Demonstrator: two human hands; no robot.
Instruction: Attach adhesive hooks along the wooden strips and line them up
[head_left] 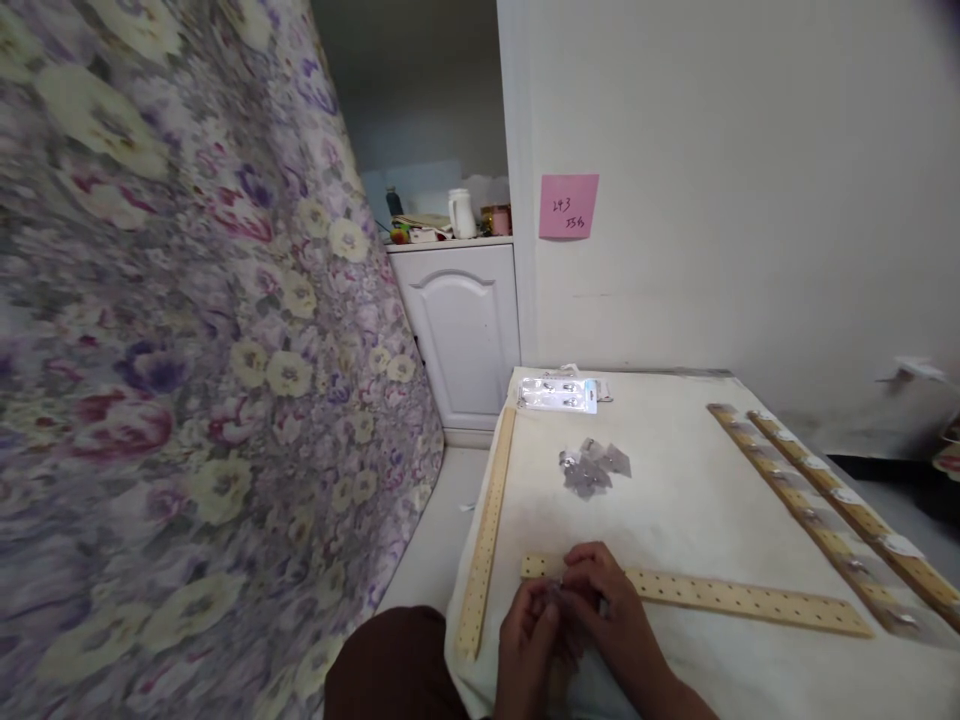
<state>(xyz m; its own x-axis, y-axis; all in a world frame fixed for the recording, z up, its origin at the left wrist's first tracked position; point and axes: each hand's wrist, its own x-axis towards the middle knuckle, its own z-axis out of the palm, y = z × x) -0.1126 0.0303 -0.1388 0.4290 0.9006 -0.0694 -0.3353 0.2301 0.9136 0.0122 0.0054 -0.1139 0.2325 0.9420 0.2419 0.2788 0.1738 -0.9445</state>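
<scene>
My left hand (526, 622) and my right hand (609, 602) meet at the near side of the table, fingers pinched together. Between their fingertips is a small purplish piece (556, 588), mostly hidden, with what looks like a shiny bit on it. Just behind the hands lies a wooden strip (742, 597) with rows of small holes; they cover part of its left end. Farther back is a loose pile of small greyish-purple squares (589, 468) with shiny bits on them.
Another holed wooden strip (487, 540) runs along the table's left edge. Two strips (814, 515) at the right carry several small clear pieces. A clear package (559, 394) lies at the back. A floral curtain (225, 350) hangs left; a pink note (568, 207) is on the wall.
</scene>
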